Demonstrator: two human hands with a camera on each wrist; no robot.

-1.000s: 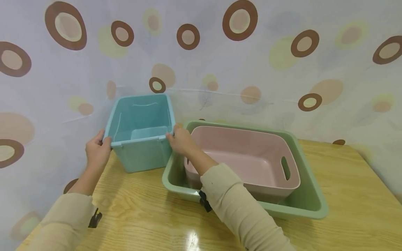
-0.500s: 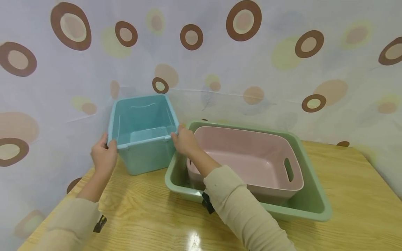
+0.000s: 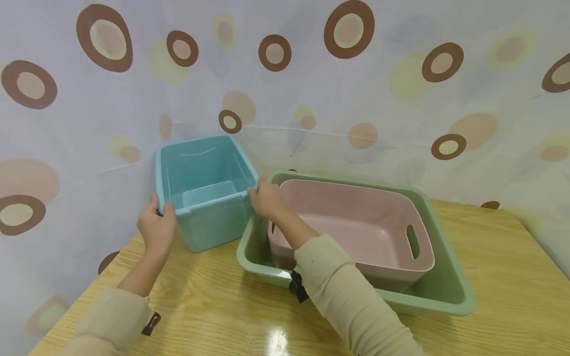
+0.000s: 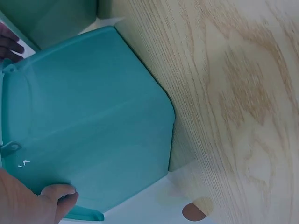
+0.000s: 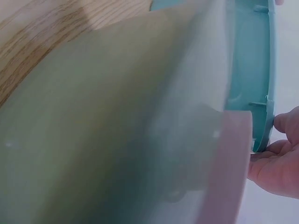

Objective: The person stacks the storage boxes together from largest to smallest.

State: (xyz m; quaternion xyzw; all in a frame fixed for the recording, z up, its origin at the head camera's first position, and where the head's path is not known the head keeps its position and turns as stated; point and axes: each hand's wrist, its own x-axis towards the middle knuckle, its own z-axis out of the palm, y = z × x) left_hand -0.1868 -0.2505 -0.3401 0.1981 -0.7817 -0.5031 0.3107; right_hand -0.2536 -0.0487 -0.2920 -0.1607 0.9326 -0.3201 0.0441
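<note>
A blue plastic bin (image 3: 218,217) stands on the wooden table at the left, its open top facing up. My left hand (image 3: 157,225) grips its near left rim corner; in the left wrist view the thumb lies on the bin's outer wall (image 4: 103,116). At the near right rim corner my right hand (image 3: 268,199) pinches the edge, and the right wrist view shows thumb and fingers (image 5: 280,163) at the blue rim. Right beside it, a pink bin (image 3: 347,227) with an oval handle hole sits inside a larger green basin (image 3: 445,267). My right forearm passes over both.
The wooden table (image 3: 213,311) reaches forward to a patterned curtain (image 3: 311,99) along the back and left. A black clip (image 3: 151,324) is on the left sleeve, and a black piece (image 3: 297,287) is at the right cuff. The green basin's left rim is close to the blue bin.
The blue bin's near side has swung right and slightly nearer, both hands moving along with it. The pink bin and green basin keep their place while the view shifts slightly.
</note>
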